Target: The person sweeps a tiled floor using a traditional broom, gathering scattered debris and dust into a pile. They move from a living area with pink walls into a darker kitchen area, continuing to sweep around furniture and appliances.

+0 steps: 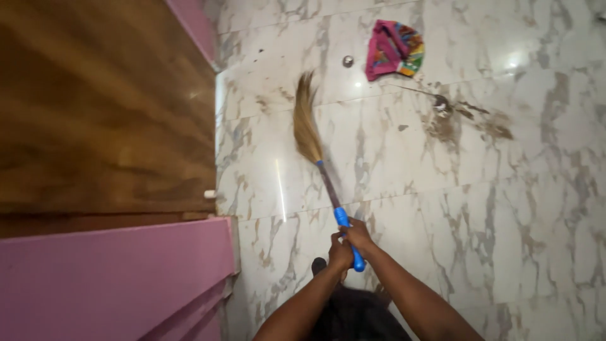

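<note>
A straw broom (307, 123) with a blue handle (343, 219) points away from me over the white marble floor (517, 208). My left hand (339, 254) and my right hand (360, 237) both grip the blue handle near its end, the right slightly higher up. The bristle tip curves up near the floor's far left. Brown dirt smears (470, 123) lie to the right of the bristles.
A wooden door (101, 107) fills the left side, with a pink wall or frame (113, 278) below it. A crumpled pink and multicoloured cloth (394, 49) lies at the far side, next to a small round metal piece (348, 61).
</note>
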